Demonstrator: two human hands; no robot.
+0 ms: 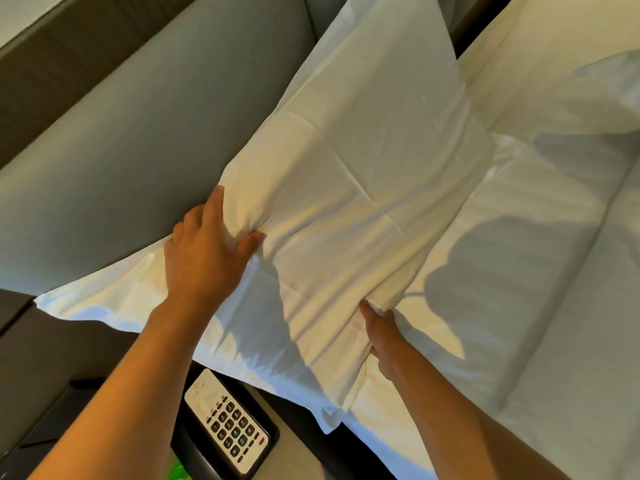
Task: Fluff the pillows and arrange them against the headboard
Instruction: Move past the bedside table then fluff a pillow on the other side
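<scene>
A large white pillow (346, 188) leans against the grey padded headboard (138, 140), its loose case end hanging off the bed's near-left side. My left hand (204, 251) pinches the pillow's upper edge next to the headboard, thumb pressed into the fabric. My right hand (384, 341) grips a fold of the pillow's lower edge, fingers tucked under it. A second white pillow (391, 39) stands behind it, further along the headboard. Another white pillow (616, 84) shows partly at the right edge.
White bedding (536, 271) covers the mattress to the right. Below the pillow's hanging end a bedside phone with a keypad (228, 420) sits on a dark nightstand (52, 368). A dark wood wall panel (69, 39) runs above the headboard.
</scene>
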